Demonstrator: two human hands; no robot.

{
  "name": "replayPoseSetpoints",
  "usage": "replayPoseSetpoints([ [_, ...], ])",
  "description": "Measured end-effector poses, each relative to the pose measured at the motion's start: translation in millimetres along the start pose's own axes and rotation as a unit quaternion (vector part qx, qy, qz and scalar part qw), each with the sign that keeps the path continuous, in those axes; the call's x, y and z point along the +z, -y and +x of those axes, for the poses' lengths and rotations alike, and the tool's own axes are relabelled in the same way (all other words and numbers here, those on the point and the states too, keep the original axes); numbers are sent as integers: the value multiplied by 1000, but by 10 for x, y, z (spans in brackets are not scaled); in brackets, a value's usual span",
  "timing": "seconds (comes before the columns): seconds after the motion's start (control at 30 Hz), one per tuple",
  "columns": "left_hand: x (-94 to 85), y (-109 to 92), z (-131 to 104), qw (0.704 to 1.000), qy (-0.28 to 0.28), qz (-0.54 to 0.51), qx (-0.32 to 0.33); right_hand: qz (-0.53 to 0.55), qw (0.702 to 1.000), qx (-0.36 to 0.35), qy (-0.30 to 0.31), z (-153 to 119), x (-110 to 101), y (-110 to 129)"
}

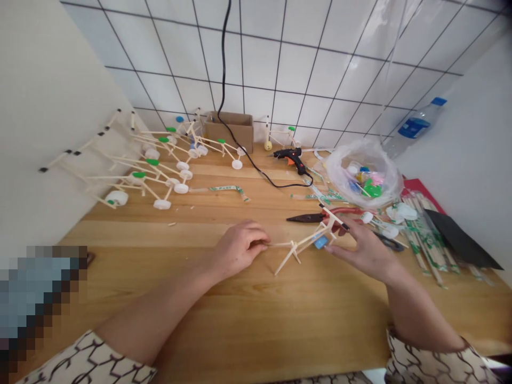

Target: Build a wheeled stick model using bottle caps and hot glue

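Note:
A small bike model made of thin wooden sticks [294, 248] is held just above the wooden table, in front of me. It has a crossbar with black tips at its upper end and a blue bottle cap [321, 242] beneath. My right hand [366, 250] grips that end, its thumb by the cap and its other fingers partly hidden behind the sticks. At the opposite end, my left hand [244, 245] pinches a stick that reaches out to the left. Pliers with red handles [308, 218] lie just behind the model.
Several similar stick models with white cap wheels [181, 188] stand at the back left. A cardboard box [236, 130], a black glue gun [294, 156] and its cable are by the tiled wall. To the right are a bag of caps [366, 176], wrapped chopsticks [430, 234] and a bottle [416, 128].

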State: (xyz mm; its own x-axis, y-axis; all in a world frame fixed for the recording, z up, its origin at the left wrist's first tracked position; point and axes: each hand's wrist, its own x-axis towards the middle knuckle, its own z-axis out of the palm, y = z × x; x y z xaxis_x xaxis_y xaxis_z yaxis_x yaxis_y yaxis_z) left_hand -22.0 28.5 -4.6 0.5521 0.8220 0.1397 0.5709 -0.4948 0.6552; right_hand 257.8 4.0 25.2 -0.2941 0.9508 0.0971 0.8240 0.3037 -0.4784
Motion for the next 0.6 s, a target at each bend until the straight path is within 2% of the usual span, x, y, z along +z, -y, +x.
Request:
replayPoseSetpoints([
  [0.17, 25, 11, 1, 1000, -4, 3, 7, -17, 1000, -9, -3, 32, 92, 1],
  [0.37, 74, 51, 11, 999, -20, -11, 38, -17, 995, -69, -73, 59, 183, -46],
  [0.6, 118, 65, 5, 997, -30, -4, 67, 4, 995, -51, -80, 52, 190, -53],
])
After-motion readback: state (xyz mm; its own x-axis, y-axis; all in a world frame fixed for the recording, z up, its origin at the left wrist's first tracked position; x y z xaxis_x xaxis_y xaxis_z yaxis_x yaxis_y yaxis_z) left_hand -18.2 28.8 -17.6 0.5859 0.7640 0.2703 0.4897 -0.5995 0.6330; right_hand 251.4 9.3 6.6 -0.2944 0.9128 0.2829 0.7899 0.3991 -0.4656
